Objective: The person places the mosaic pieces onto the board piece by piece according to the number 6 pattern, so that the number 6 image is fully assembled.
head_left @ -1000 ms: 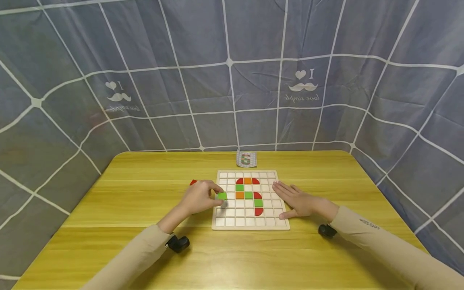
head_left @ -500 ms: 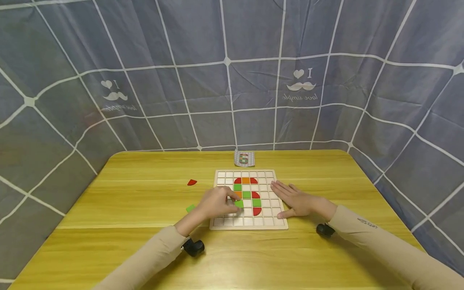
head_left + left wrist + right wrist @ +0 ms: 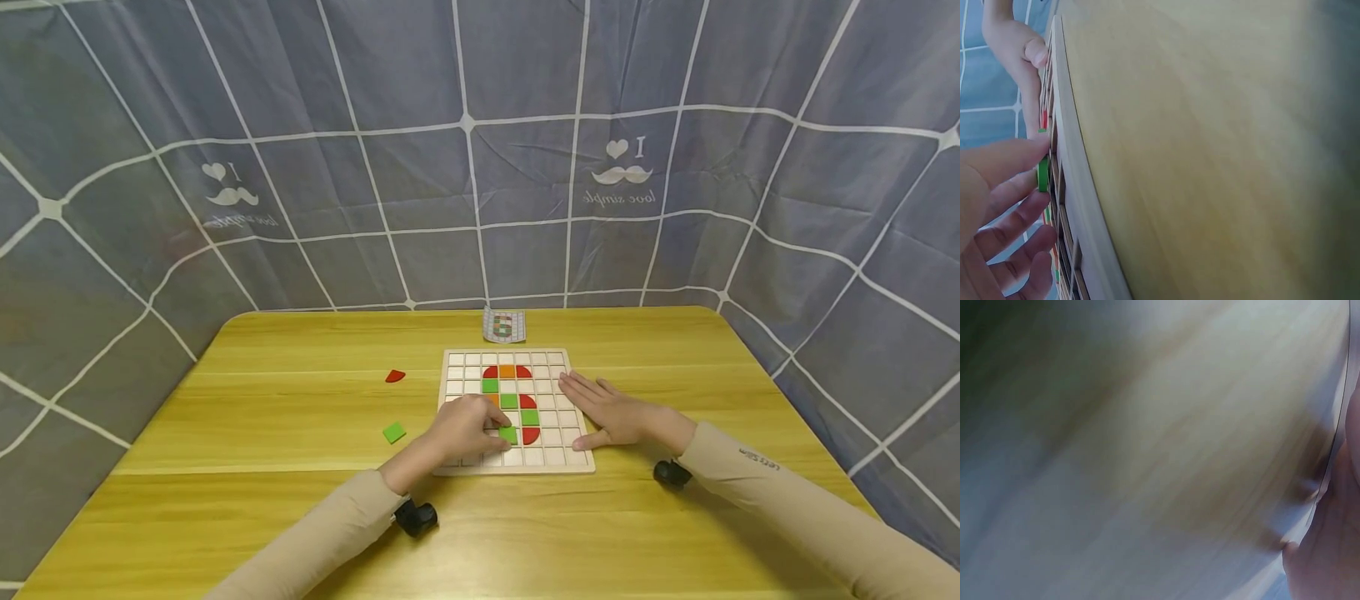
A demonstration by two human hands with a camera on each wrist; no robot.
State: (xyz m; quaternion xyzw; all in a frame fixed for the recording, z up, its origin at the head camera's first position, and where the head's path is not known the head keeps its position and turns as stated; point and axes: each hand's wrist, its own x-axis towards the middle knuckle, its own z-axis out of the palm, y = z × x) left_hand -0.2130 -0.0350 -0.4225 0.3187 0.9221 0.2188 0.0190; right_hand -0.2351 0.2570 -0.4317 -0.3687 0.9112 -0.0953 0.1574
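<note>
My left hand (image 3: pixel 463 429) pinches a green square tile (image 3: pixel 508 435) between thumb and fingers over the lower middle of a white gridded wooden board (image 3: pixel 517 470). In the left wrist view the tile (image 3: pixel 1042 174) stands on edge to the camera, close over the grid. Red rounded pieces, orange squares and green squares sit in the cells; one red piece (image 3: pixel 531 436) lies just right of the held tile. Fingers straight, my right hand (image 3: pixel 613 415) rests on the board's right edge. The left hand partly covers an orange square (image 3: pixel 492 401).
Left of the board, a loose red rounded piece (image 3: pixel 395 377) and a loose green tile (image 3: pixel 393 432) lie on the wooden table (image 3: pixel 300 400). Behind the board is a small card (image 3: pixel 504 326) with a coloured grid pattern. A grey curtain (image 3: pixel 420 167) hangs beyond the table.
My left hand has carried the green tile from the board's left edge rightward and down to the lower middle. The loose pieces at left have come into sight. My right hand has stayed put.
</note>
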